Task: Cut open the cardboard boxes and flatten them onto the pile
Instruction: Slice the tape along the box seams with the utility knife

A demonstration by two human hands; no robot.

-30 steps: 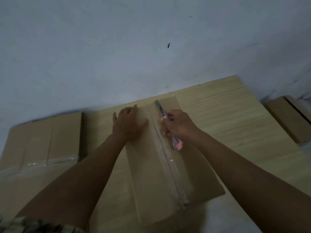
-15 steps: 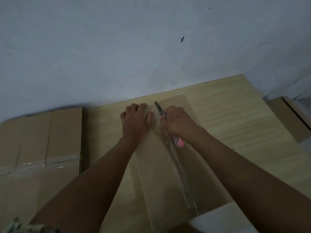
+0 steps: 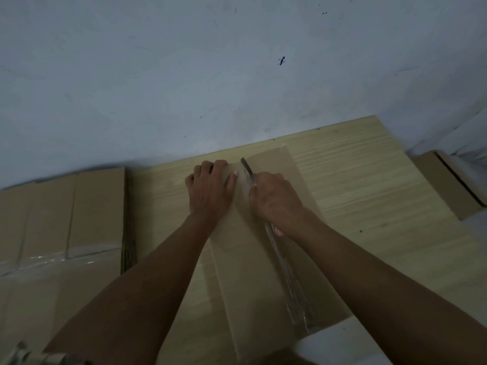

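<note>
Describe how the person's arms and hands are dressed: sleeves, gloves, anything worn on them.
Both forearms are bare, with no sleeves in view along them. The left hand and the right hand wear no gloves, and no rings, watch or bands show on the visible sides of fingers and wrists. At the bottom left corner a bit of light patterned fabric shows; whether it is a sleeve cannot be told.
</note>
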